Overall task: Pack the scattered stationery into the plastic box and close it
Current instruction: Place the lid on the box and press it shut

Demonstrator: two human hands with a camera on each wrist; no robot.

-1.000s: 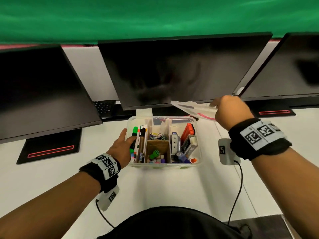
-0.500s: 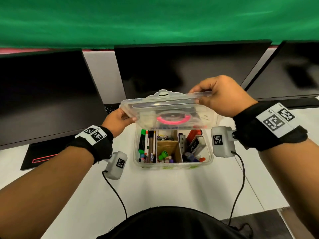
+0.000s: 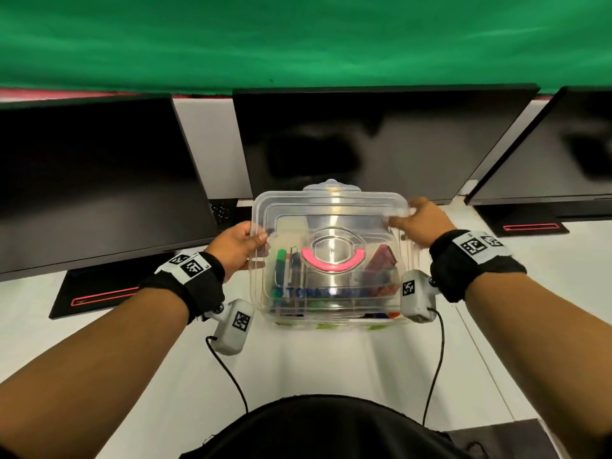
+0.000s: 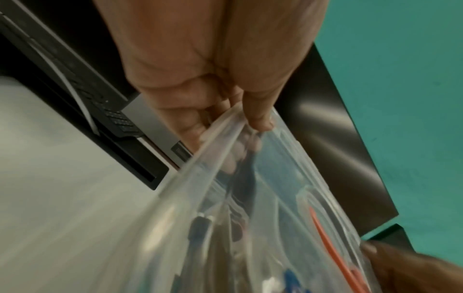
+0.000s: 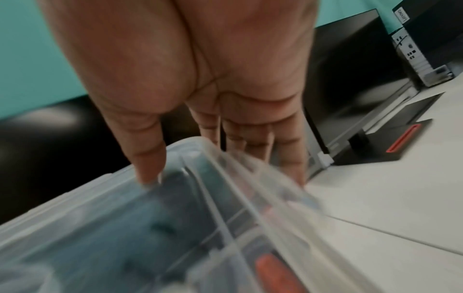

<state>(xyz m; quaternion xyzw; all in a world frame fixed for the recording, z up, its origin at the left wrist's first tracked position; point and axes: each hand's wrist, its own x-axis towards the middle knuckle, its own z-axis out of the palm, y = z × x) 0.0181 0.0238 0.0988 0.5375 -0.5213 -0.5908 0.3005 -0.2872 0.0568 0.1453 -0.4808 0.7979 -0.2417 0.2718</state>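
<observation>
While the clear lid (image 3: pixel 331 226) sits over the plastic box (image 3: pixel 331 321), the left hand (image 3: pixel 233 250) pinches its nine o'clock edge and the right hand (image 3: pixel 422 223) pinches its two o'clock corner; bare white desk (image 3: pixel 314 362) lies toward six o'clock.

Head downward; wrist cameras close on lid (image 3: pixel 328 223)

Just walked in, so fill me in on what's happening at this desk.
A person is putting the clear lid on a plastic box of stationery on the white desk. The left hand pinches the lid's left edge and the right hand holds its right edge. The lid sits over the box, but whether it is snapped shut cannot be told. A green marker and other items show through it.
</observation>
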